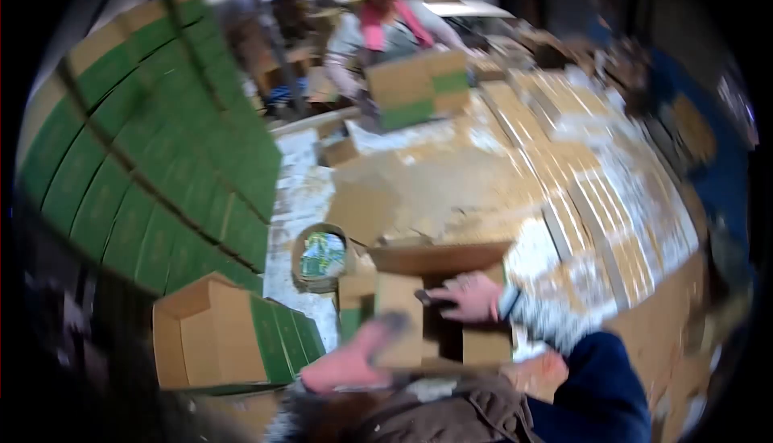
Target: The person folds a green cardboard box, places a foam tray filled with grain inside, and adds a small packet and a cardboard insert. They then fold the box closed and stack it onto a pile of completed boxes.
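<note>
An open cardboard box (441, 259) stands right in front of me, its flaps raised and its inside dark. My right hand (469, 295) reaches over the opening with fingers stretched out, near the inner edge of a flap. Something dark covers or sits at its fingertips. On the near left side, my left hand (350, 362) is beside a raised flap (398, 318), blurred, thumb apart from the fingers. Its thumb tip also looks dark. Whether either hand touches the cardboard is hard to tell.
Green-and-tan cartons (153, 137) form a tall stack at left. An open carton (209, 334) stands lower left. A round container (320, 258) holds printed packets. Flat strapped bundles (584, 177) lie at right. Across the table (294, 193), a person (394, 32) handles another carton (419, 89).
</note>
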Tool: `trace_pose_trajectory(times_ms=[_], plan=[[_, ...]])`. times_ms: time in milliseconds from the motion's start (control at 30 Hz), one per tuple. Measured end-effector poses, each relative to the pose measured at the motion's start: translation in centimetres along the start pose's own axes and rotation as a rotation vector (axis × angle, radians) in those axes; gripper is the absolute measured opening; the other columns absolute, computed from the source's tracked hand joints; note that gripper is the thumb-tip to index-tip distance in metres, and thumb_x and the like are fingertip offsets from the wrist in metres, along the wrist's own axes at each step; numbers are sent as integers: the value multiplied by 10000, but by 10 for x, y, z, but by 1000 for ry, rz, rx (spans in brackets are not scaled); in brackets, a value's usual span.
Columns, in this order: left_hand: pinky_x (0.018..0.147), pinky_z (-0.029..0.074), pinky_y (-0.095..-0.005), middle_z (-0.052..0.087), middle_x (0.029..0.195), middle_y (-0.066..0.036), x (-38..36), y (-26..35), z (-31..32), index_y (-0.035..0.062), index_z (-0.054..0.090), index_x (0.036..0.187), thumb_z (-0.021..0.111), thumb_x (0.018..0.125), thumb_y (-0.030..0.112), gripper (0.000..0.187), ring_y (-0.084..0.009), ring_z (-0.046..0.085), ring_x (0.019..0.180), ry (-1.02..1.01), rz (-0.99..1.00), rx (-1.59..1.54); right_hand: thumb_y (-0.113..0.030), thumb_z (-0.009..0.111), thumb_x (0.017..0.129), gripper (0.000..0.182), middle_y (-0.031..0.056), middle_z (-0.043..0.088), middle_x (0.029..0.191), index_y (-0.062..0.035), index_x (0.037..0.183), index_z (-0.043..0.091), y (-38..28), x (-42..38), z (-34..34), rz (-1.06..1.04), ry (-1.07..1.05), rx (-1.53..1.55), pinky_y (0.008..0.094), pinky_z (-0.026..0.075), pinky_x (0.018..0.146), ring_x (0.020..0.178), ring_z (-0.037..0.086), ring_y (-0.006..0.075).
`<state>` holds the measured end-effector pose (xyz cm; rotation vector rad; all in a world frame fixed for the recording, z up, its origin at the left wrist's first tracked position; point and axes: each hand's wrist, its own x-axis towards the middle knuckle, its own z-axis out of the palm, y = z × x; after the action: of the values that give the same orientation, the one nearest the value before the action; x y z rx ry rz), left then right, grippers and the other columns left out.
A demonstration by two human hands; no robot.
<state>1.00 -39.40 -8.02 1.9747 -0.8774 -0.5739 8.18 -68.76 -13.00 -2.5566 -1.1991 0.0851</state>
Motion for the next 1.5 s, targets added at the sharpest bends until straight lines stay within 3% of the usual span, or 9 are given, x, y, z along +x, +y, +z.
trace_pose_trajectory(times_ms=[100, 233, 433, 567, 733, 867, 933, 1200, 1500], plan=[[1047, 331, -377, 312, 1423, -169, 30, -63, 29, 36, 169, 1444, 738, 674, 96, 958, -272, 362, 1281, 662, -345, -26, -252, 457, 912, 305, 187, 606, 974, -63, 1134, 546, 27, 37, -67, -323, 8, 71, 444, 467, 769, 847, 592, 341], [883, 485, -326, 372, 1347, -165, 36, -63, 36, 56, 138, 1445, 614, 609, -88, 972, -257, 446, 1193, 632, -326, -644, -368, 434, 908, 552, 235, 561, 1147, 40, 1281, 422, 8, 12, -71, 606, 788, -128, 427, 365, 969, 1060, 557, 320], [882, 482, -344, 459, 1305, -121, 35, -52, 57, 46, 364, 1345, 448, 956, 267, 455, -220, 524, 1111, 510, -419, -713, -566, 493, 835, 800, 218, 614, 1029, 55, 1321, 358, -33, -83, -63, 1125, -111, 55, 413, 357, 966, 922, 619, 256], [959, 394, -351, 473, 1262, -141, 20, -83, 45, 62, 409, 1324, 470, 929, 213, 427, -250, 500, 1103, 815, -441, -1257, -571, 600, 741, 775, 202, 605, 885, 19, 1230, 480, -30, -133, -53, 736, -15, 378, 395, 444, 756, 855, 600, 259], [934, 402, -323, 518, 1196, -157, 52, -42, 7, 24, 421, 1305, 606, 838, 146, 516, -225, 511, 1077, 621, -814, -125, -264, 672, 717, 734, 246, 384, 1319, 16, 1320, 362, 52, -180, 70, 269, 259, 180, 432, 328, 1023, 1224, 375, 379], [891, 424, -334, 529, 1163, -145, 49, -84, 27, -7, 429, 1275, 612, 821, 93, 499, -222, 521, 1031, 836, -751, -117, -360, 615, 818, 597, 280, 510, 1179, 64, 1206, 453, 249, -265, 36, 1405, 1212, 140, 429, 407, 933, 1067, 523, 384], [818, 460, -311, 541, 1142, -114, 43, -102, 30, 17, 446, 1275, 590, 841, 115, 467, -195, 543, 962, 864, -790, -247, -673, 389, 833, 886, 271, 290, 1409, 23, 1372, 291, 398, -354, 75, 2122, 1057, 183, 483, 268, 1042, 1282, 311, 413], [765, 485, -295, 554, 1115, -113, 62, -61, 45, 0, 401, 1266, 625, 837, 102, 494, -181, 564, 916, 1005, -670, -483, -415, 785, 606, 1120, 208, 322, 1424, -144, 1467, 121, 445, -297, 27, 1702, 1616, 681, 386, 348, 1016, 1258, 393, 317], [638, 444, -255, 626, 834, -9, 83, -69, 26, -18, 605, 1023, 604, 851, 88, 202, -83, 526, 733, 888, -409, -388, -168, 579, 835, 564, 115, 589, 1126, -54, 1347, 373, 165, -183, -82, 714, 1377, 1367, 319, 492, 838, 980, 606, 213]])
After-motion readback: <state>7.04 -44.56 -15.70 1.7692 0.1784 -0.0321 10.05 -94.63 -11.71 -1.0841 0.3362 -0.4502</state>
